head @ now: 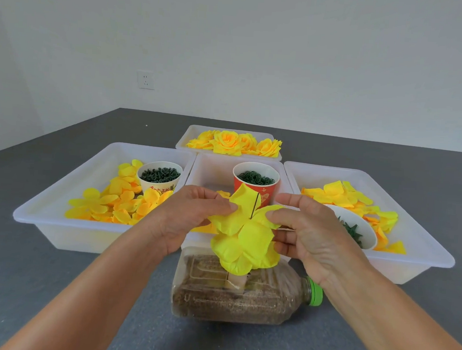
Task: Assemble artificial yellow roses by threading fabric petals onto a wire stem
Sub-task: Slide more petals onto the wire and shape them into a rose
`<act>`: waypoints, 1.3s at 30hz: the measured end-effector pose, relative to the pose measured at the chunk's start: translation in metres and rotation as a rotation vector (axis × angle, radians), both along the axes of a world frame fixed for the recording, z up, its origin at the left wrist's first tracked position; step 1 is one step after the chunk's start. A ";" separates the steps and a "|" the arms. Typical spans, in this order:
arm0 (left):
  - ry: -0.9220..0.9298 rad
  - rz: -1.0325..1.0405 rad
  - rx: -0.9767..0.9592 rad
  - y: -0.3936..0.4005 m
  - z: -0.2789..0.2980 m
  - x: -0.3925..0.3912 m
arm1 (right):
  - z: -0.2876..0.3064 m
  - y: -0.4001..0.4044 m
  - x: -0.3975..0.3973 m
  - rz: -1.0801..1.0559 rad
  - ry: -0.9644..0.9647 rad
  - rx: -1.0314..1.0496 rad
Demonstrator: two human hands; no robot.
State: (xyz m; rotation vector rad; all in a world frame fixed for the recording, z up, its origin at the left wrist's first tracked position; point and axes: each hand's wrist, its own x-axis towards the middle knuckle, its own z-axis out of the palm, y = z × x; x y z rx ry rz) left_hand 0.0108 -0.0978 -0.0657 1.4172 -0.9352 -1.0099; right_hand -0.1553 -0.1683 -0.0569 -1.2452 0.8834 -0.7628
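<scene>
A thin dark wire stem stands upright from a sand-filled plastic bottle lying on its side. Yellow fabric petal layers are stacked on the wire, its tip poking through the top layer. My left hand pinches the top petal layer at its left edge. My right hand pinches the same layer at its right edge. Below my hands, more petals hang over a short tan tube on the bottle.
A left tray holds loose yellow petals and a cup of dark green parts. The middle tray holds a red cup of green rings. A right tray has petals and a white bowl. A far tray holds finished roses.
</scene>
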 end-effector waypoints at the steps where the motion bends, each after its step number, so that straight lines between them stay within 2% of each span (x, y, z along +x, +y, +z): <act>1: -0.003 0.015 0.014 -0.001 0.000 0.000 | 0.000 0.001 0.000 0.021 0.015 -0.001; 7: -0.064 0.065 0.057 -0.004 -0.001 -0.004 | 0.000 0.001 -0.002 0.108 0.145 -0.065; 17: -0.114 0.072 0.063 -0.004 0.000 -0.004 | -0.003 0.000 -0.003 0.134 0.209 -0.077; 25: -0.282 0.080 0.080 -0.004 -0.005 -0.005 | -0.005 0.000 -0.001 0.156 0.293 -0.161; 30: -0.367 0.105 -0.020 0.001 -0.003 -0.007 | -0.006 0.000 -0.002 0.171 0.311 -0.162; 33: -0.418 -0.006 -0.105 0.005 0.001 -0.008 | -0.006 0.000 -0.001 0.177 0.316 -0.159; 37: -0.522 -0.063 -0.106 0.006 0.000 -0.011 | -0.006 -0.001 -0.001 0.186 0.321 -0.157; 39: -0.514 -0.047 -0.101 0.004 -0.003 -0.013 | -0.006 -0.001 -0.001 0.193 0.322 -0.157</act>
